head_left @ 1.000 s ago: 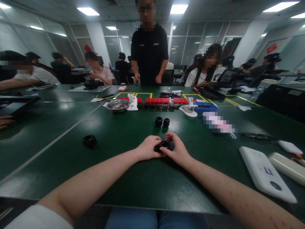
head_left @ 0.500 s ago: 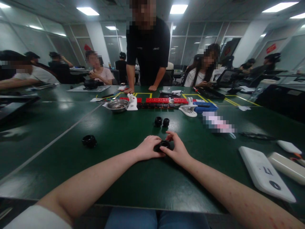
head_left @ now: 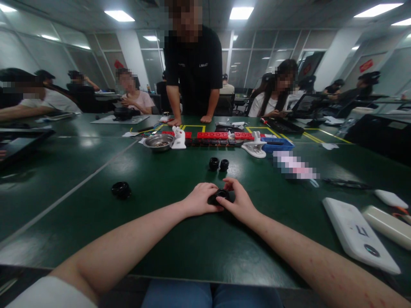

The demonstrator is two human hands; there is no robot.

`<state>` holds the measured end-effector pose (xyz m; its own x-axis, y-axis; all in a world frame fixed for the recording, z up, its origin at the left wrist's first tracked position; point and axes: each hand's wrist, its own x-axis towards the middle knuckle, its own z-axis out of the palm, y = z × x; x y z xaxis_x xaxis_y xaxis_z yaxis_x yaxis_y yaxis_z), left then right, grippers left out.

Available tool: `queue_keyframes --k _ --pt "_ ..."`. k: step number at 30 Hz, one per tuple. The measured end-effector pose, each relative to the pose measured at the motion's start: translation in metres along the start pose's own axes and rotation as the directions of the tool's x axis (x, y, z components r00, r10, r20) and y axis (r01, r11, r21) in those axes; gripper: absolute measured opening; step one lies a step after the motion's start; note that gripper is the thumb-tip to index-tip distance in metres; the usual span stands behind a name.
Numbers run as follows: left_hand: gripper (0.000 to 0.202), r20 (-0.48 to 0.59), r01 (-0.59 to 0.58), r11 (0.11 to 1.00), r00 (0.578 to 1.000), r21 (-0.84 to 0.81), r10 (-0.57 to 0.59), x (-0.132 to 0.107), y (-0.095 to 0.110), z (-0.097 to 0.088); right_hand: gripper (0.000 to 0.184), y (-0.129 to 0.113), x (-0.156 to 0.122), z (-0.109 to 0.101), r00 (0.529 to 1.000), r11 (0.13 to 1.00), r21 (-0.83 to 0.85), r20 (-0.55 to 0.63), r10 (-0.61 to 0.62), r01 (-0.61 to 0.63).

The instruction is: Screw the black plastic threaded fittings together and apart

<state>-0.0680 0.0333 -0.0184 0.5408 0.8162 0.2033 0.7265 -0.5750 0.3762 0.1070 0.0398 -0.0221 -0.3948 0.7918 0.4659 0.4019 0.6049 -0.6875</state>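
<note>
Near the middle of the green table, a black round fitting [head_left: 222, 194] with a hole in its top is gripped between both hands. My left hand [head_left: 203, 198] is closed around its left side, thumb low in front. On the other side my right hand [head_left: 239, 200] pinches it, thumb on the near rim and fingers curved behind. The hands cover much of the piece. Just beyond them stand two similar black fittings, a larger one [head_left: 213, 164] and a smaller one [head_left: 224, 165]. Another black ribbed fitting [head_left: 121, 190] sits apart to the left.
Farther back are a metal bowl [head_left: 159, 142], two white clips [head_left: 179, 139], a red strip [head_left: 212, 135] and a blue tray [head_left: 278, 145]. White power banks [head_left: 359, 235] lie at right. Across the green table [head_left: 154, 252], a person [head_left: 194, 68] leans on both hands.
My hands and the fitting between them have hardly moved. The person across the table has shifted slightly to the left.
</note>
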Motion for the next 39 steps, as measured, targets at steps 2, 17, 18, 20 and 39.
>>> queue_keyframes --k 2,17,18,20,39 --pt "0.045 0.003 -0.004 1.000 1.000 0.000 0.004 0.0001 0.0003 -0.0004 0.044 -0.0010 0.0007 -0.0009 0.999 0.999 0.050 0.032 -0.008 0.006" --pt "0.044 -0.002 -0.010 1.000 1.000 -0.015 0.010 0.0001 -0.0003 -0.0003 0.048 -0.0010 0.0000 -0.0008 0.998 0.994 0.103 0.058 -0.040 0.034" --pt "0.044 -0.002 -0.012 1.000 1.000 -0.013 0.012 0.0001 -0.0003 -0.0005 0.048 -0.0019 -0.0003 -0.0018 0.996 0.991 0.124 0.073 -0.054 0.044" --pt "0.046 0.004 -0.011 1.000 1.000 -0.011 0.011 0.0001 -0.0003 -0.0007 0.049 -0.0035 -0.0010 -0.0035 0.993 0.988 0.143 0.097 -0.069 0.055" --pt "0.044 0.026 -0.006 1.000 1.000 -0.003 0.007 -0.0002 0.0011 -0.0026 0.048 -0.0040 -0.0007 -0.0026 0.996 0.994 0.093 0.054 -0.069 0.064"
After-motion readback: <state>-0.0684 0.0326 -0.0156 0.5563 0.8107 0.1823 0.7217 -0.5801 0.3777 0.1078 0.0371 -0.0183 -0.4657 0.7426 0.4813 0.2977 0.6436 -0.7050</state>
